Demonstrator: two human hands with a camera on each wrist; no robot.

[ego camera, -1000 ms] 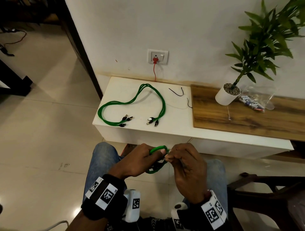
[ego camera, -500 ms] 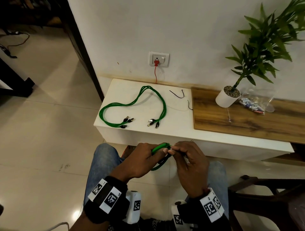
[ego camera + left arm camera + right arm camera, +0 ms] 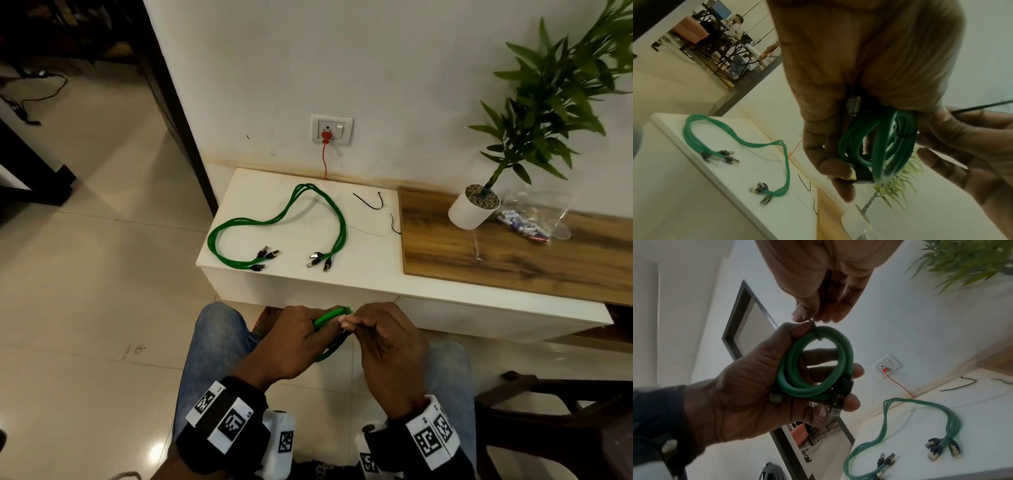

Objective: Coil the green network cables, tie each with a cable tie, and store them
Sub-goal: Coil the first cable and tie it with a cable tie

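My left hand (image 3: 301, 339) grips a coiled green network cable (image 3: 816, 366) above my lap, fingers curled round the loops and plugs. A black cable tie (image 3: 816, 333) wraps the top of the coil. My right hand (image 3: 373, 329) pinches that tie's end between thumb and fingertips, right at the coil; the tie's tail (image 3: 982, 107) sticks out past the hand. Several more green cables (image 3: 281, 226) lie loose on the white cabinet top (image 3: 359, 270), plugs toward me. Two spare black ties (image 3: 370, 202) lie behind them.
A white potted plant (image 3: 474, 209) and a clear bag of small parts (image 3: 527, 222) stand on the wooden top (image 3: 513, 260) to the right. A red plug (image 3: 325, 137) sits in the wall socket. A dark wooden chair (image 3: 565, 411) is at my right.
Both hands have risen slightly with the coil, staying close together. The right hand keeps its pinch on the tie; the cables on the cabinet have not moved.
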